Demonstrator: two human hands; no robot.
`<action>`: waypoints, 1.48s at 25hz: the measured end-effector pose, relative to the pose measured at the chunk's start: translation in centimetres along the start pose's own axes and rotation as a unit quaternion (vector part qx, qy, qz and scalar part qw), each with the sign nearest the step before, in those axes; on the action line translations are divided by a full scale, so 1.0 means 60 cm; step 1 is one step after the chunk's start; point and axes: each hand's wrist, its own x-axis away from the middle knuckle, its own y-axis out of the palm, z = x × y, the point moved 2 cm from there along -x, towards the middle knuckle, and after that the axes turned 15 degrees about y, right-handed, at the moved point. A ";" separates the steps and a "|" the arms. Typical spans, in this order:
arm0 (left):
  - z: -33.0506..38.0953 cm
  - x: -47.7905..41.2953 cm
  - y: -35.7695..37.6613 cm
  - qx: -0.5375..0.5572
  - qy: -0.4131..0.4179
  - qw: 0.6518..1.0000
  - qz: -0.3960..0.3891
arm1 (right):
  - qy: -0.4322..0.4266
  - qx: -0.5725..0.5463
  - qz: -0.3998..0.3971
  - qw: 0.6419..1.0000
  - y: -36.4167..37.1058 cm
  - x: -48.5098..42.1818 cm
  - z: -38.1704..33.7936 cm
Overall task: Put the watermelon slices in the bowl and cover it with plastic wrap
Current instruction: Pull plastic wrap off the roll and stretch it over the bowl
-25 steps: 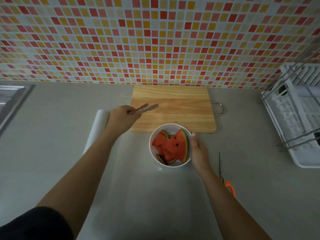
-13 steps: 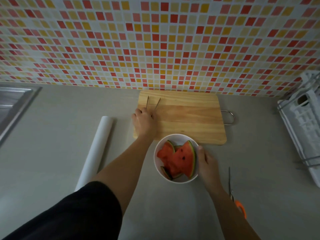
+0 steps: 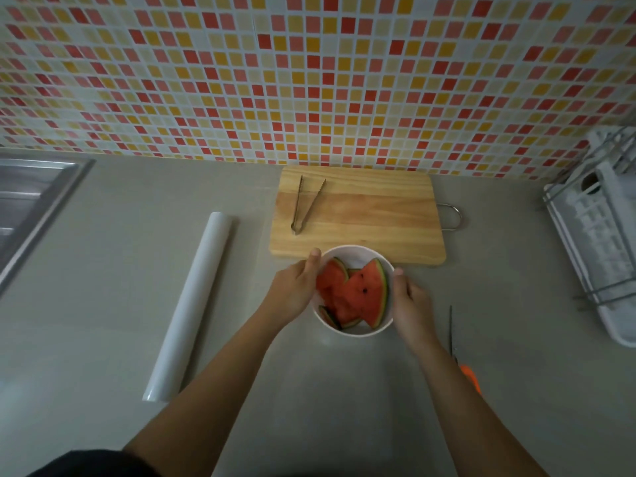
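Note:
A white bowl (image 3: 354, 253) stands on the grey counter just in front of the wooden cutting board (image 3: 371, 215). Several red watermelon slices (image 3: 358, 294) with green rind lie inside it. My left hand (image 3: 296, 290) grips the bowl's left rim, thumb up along the edge. My right hand (image 3: 411, 309) holds the right rim. A roll of plastic wrap (image 3: 192, 304) lies on the counter to the left, apart from both hands. Metal tongs (image 3: 304, 204) rest on the board's left part.
Orange-handled scissors (image 3: 463, 363) lie right of my right arm. A white dish rack (image 3: 599, 235) stands at the right edge. A steel sink (image 3: 31, 204) sits at the far left. The tiled wall runs behind the board.
My left hand put the tongs down on the cutting board, let go, and moved back to the bowl's left rim. My right hand stayed on the bowl.

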 end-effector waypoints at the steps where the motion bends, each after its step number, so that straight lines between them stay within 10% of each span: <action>1: -0.001 0.024 0.003 0.002 0.004 1.000 -0.003 | -0.003 0.004 0.000 1.000 -0.002 0.011 0.002; 14: -0.040 0.118 0.024 0.017 0.009 1.000 0.003 | -0.006 0.045 -0.002 0.999 -0.005 0.081 0.058; 20: -0.140 0.088 -0.157 -0.127 0.005 0.963 0.236 | -0.028 0.060 0.006 0.998 -0.006 0.076 0.060; 28: -0.219 0.078 -0.188 -0.130 -0.117 0.980 0.092 | 0.003 0.068 -0.027 0.997 -0.011 0.079 0.060; 34: -0.136 0.086 -0.171 0.035 -0.056 0.982 0.176 | -0.116 0.008 0.070 0.991 -0.053 0.097 -0.004; 37: -0.017 0.081 -0.156 0.268 0.065 0.949 0.151 | -0.189 -0.024 -0.025 0.981 -0.055 0.127 -0.094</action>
